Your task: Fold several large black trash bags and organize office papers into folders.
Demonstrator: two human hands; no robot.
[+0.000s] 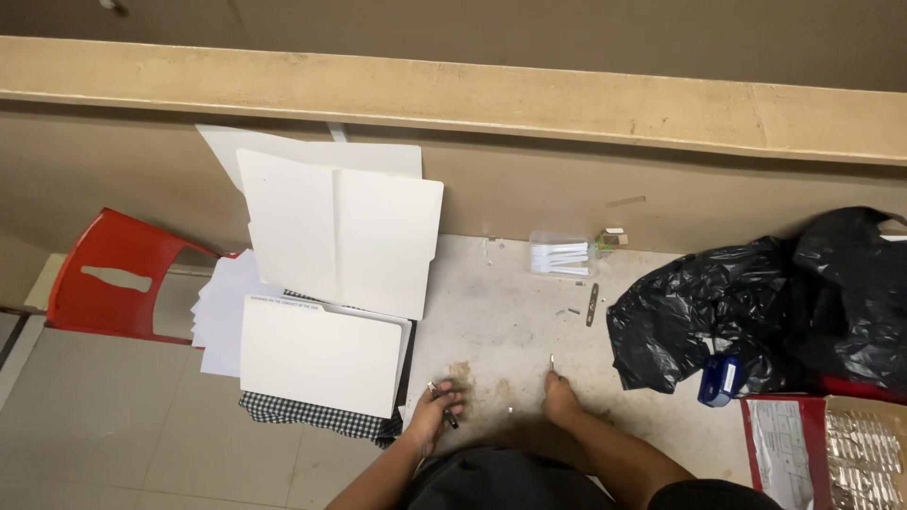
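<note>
1. The left hand (436, 404) lay on the dusty table (501, 321), fingers curled around a small dark pen-like tool (442, 408).
2. The right hand (560, 397) pinched a thin metal pin (552, 362), held upright just above the tabletop.
3. Both looked light and stiff; the pin seemed slippery and best pinched low on its shaft.
4. Counted: three pale folders (340, 236), one red chair (113, 274), one black bag (756, 312), one blue stamp (721, 378), and one clear packet of white sticks (559, 257).
</note>
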